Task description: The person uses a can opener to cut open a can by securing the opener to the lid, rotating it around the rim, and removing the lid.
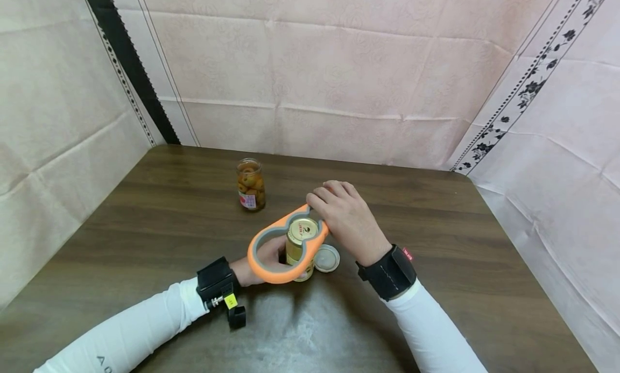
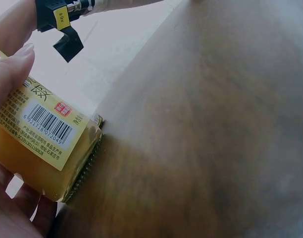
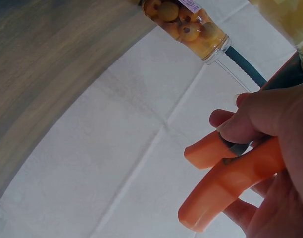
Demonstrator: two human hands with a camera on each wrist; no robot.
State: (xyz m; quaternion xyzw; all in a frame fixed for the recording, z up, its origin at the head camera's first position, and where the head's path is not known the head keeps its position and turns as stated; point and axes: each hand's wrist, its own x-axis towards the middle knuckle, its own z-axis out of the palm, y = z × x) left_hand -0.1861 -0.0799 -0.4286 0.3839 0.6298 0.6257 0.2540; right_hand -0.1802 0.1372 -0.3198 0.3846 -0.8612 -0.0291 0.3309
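My left hand [image 1: 271, 253] holds a glass jar [image 1: 293, 251] with a gold lid [image 1: 303, 230], upright on the table. In the left wrist view, the thumb and fingers wrap the yellow-labelled jar [image 2: 42, 129], and a barcode shows. My right hand [image 1: 346, 218] grips the handle end of an orange jar opener [image 1: 278, 278] with a grey inner lining. From the head view, the opener's loop surrounds the lid; whether it touches the lid I cannot tell. Two orange handle ends [image 3: 215, 193] stick out past the right fingers in the right wrist view.
A second jar [image 1: 251, 185], lidless and full of round brownish fruit, stands farther back, left of the hands. A loose silver lid [image 1: 326, 258] lies just right of the held jar. Pale cloth [image 1: 339, 77] hangs behind the brown wooden table [image 1: 194, 201].
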